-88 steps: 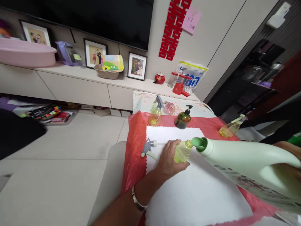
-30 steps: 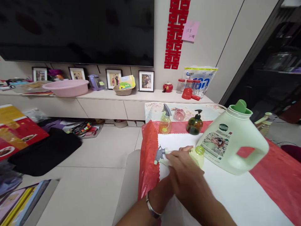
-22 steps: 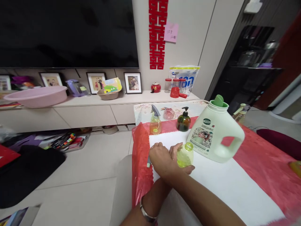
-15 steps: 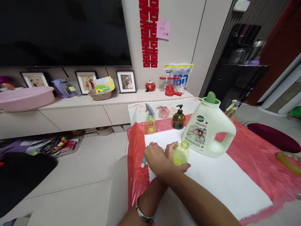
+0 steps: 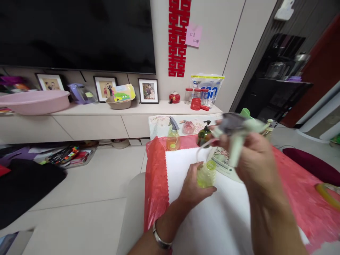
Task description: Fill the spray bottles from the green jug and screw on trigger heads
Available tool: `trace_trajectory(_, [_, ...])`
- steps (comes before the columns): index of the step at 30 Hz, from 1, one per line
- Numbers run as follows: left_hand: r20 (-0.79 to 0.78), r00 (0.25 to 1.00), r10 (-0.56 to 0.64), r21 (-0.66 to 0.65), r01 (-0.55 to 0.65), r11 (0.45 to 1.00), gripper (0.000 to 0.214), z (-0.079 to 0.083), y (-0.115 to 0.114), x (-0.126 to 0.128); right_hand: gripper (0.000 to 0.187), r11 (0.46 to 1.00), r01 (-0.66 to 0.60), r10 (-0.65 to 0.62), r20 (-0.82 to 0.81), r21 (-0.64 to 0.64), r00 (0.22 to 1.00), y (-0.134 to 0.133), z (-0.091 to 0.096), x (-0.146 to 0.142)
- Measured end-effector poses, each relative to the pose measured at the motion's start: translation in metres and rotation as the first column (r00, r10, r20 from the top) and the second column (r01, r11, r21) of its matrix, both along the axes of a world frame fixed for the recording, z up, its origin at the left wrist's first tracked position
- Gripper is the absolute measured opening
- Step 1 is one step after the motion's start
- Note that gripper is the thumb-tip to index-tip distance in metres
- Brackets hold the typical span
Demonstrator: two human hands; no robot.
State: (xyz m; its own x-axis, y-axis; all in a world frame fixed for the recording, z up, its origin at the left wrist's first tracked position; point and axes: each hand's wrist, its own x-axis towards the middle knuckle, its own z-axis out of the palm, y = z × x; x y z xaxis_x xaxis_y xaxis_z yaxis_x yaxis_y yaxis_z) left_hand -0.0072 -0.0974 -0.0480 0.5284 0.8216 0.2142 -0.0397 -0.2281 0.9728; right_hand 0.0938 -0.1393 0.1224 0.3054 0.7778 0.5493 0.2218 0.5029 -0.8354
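Note:
My left hand (image 5: 195, 186) is wrapped round a small yellow-green clear bottle (image 5: 207, 175), uncapped and upright on the white cloth, with some liquid inside. Raised above it to the right, my right hand (image 5: 255, 156) grips a grey and pale-green spray head (image 5: 235, 132), blurred by motion. Its thin dip tube (image 5: 201, 148) curves down toward the bottle's neck from above, apart from it as far as I can see. The large pale-green detergent jug (image 5: 222, 159) stands behind, mostly hidden by my right hand.
A complete spray bottle (image 5: 173, 138) stands at the back left of the white cloth (image 5: 176, 166), near a pink glass bowl (image 5: 188, 127). A dark pump bottle (image 5: 204, 137) is partly covered by my right hand. Yellow tape (image 5: 329, 194) lies at the right on red plastic sheeting (image 5: 155, 177).
My right hand has crossed back from the left, lifting the spray head off the cloth and over to the right. My left hand still holds the bottle in place.

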Motion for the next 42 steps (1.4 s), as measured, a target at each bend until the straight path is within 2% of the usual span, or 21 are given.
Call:
trace_trajectory(2, [-0.012,1.0,0.008,-0.023,-0.009,1.0,0.083,-0.001,-0.001,0.001,0.019,0.996,0.063,-0.046,-0.216,0.071,0.975,-0.014,0.007,0.014])
trace_trajectory(6, [-0.013,1.0,-0.002,-0.035,0.002,0.999,0.085,0.0,-0.001,0.0,0.017,0.982,0.142,-0.104,-0.267,0.128,0.958,-0.029,0.011,0.026])
trace_trajectory(10, [-0.009,1.0,-0.019,-0.048,0.018,0.999,0.087,0.0,0.0,-0.001,0.022,0.984,0.171,-0.152,-0.283,0.042,0.947,-0.026,-0.004,0.033])
trace_trajectory(15, [0.032,0.998,-0.055,-0.047,0.056,0.997,0.091,-0.005,0.003,-0.002,0.036,0.988,0.106,-0.134,-0.3,-0.109,0.945,-0.019,-0.029,0.041])
trace_trajectory(21, [0.071,0.995,-0.07,-0.043,0.073,0.996,0.099,-0.009,0.006,-0.002,0.044,0.956,-0.053,-0.014,-0.225,-0.287,0.974,-0.016,-0.06,0.048])
trace_trajectory(27, [0.068,0.995,-0.073,-0.029,0.075,0.997,0.102,-0.01,0.006,-0.001,0.044,0.925,-0.135,0.083,-0.156,-0.356,0.984,-0.018,-0.087,0.053])
trace_trajectory(36, [0.066,0.996,-0.068,0.011,0.067,0.998,0.104,-0.011,0.006,-0.001,0.046,0.922,-0.132,0.122,-0.053,-0.363,0.991,-0.017,-0.095,0.058])
trace_trajectory(42, [0.051,0.997,-0.062,0.04,0.06,0.997,0.105,-0.013,0.007,0.0,0.046,0.924,-0.087,0.117,0.057,-0.372,0.992,-0.015,-0.108,0.068])
